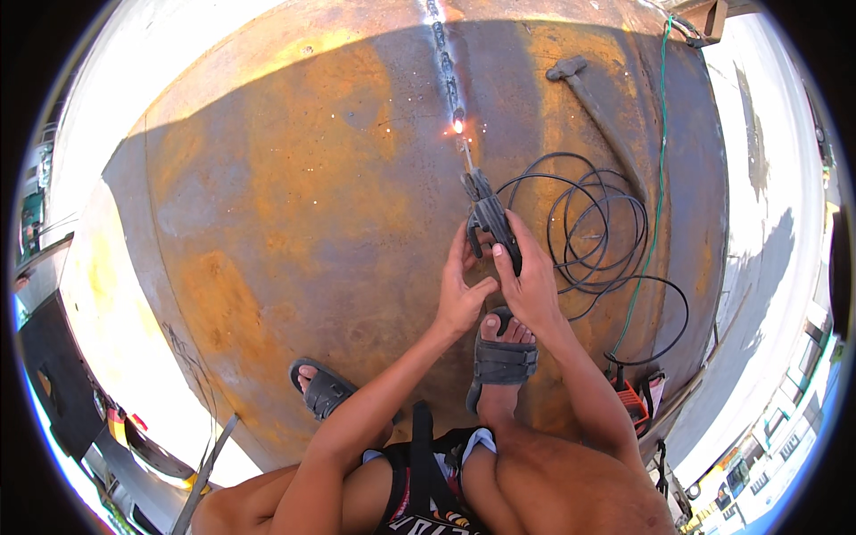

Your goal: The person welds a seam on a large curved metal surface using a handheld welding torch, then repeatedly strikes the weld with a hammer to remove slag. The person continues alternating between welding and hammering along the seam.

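A dark electrode holder (489,212) is gripped by both my hands, with my left hand (465,294) around its lower left side and my right hand (526,276) wrapped on its right. A thin rod (466,156) runs up from the holder to a glowing arc (458,126) at the lower end of a dark, broken weld line (444,62) on a rusty steel plate (294,196). A coiled black cable (596,239) lies right of the holder.
A hammer (599,111) lies upper right beside a green line (664,116). My sandalled feet (504,357) rest on the plate. An orange-red machine (631,407) sits at the lower right. A metal bracket (709,20) is at the top right.
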{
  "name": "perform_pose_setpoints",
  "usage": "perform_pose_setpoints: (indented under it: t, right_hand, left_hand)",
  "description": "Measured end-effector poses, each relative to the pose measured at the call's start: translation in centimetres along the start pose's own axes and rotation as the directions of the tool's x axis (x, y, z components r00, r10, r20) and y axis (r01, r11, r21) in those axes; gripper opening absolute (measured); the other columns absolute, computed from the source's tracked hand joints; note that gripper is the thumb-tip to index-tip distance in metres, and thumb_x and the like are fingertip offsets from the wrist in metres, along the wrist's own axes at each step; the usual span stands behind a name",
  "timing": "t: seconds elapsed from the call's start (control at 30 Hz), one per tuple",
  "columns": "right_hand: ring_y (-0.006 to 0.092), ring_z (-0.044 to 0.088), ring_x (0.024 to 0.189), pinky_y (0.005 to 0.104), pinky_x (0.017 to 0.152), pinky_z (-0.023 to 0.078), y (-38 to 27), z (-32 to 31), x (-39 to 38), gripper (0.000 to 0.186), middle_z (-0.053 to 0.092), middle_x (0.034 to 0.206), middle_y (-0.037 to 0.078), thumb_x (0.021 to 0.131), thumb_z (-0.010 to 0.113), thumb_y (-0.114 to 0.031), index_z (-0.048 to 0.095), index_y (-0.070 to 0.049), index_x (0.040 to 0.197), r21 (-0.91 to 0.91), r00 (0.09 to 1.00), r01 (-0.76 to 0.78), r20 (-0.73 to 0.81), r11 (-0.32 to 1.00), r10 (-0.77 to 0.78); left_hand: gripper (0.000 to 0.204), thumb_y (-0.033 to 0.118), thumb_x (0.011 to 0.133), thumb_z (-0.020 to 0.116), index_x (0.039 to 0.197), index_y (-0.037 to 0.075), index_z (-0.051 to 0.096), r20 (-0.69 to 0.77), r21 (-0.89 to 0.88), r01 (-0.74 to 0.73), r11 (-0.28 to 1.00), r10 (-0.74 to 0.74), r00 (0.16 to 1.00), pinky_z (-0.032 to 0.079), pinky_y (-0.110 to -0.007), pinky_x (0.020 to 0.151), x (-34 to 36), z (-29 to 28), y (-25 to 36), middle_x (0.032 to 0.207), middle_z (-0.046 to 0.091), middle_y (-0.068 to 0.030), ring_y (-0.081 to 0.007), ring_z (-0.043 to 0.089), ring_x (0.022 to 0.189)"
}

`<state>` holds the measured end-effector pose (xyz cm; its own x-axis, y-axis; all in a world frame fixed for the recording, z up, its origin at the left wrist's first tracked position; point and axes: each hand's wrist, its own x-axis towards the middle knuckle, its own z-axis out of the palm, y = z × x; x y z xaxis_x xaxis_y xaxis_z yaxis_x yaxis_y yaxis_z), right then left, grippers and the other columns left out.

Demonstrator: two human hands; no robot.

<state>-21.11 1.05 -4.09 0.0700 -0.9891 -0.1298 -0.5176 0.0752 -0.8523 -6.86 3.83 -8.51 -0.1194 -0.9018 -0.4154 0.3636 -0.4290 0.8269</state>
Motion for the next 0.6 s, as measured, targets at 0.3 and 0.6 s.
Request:
perform_pose_setpoints:
  t: [0.3, 0.6]
  right_hand:
    - [0.0459, 0.07, 0.105, 0.0503, 0.089, 0.054, 0.0, -0.1, 0.4, 0.053, 0.069, 0.118, 0.027, 0.109, 0.062, -0.019, 0.05, 0.004, 0.155, -0.01, 0.999, -0.041, 0.034, 0.999, 0.041]
    - [0.0473, 0.069, 0.103, 0.0504, 0.087, 0.054, -0.3, 0.0, 1.3, 0.052, 0.069, 0.117, 0.027, 0.11, 0.062, -0.019, 0.051, 0.003, 0.155, -0.045, 1.0, 0.001, 0.03, 0.999, 0.0]
  left_hand:
    - [0.101, -0.002, 0.079, 0.067, 0.171, 0.0, 0.024, 0.0, -0.052, 0.096, 0.994, -0.096, 0.995, 0.057, -0.04, 0.103, 0.3, 0.4, 1.6, 0.159, 0.05, -0.0207, -0.0322, 0.055, 0.139]
    - [0.097, -0.002, 0.083, 0.061, 0.172, 0.0, 0.022, 0.02, -0.073, 0.106, 0.992, -0.105, 0.994, 0.06, -0.036, 0.093, 1.0, -0.1, 1.7, 0.162, 0.048, -0.0186, -0.0303, 0.058, 0.136]
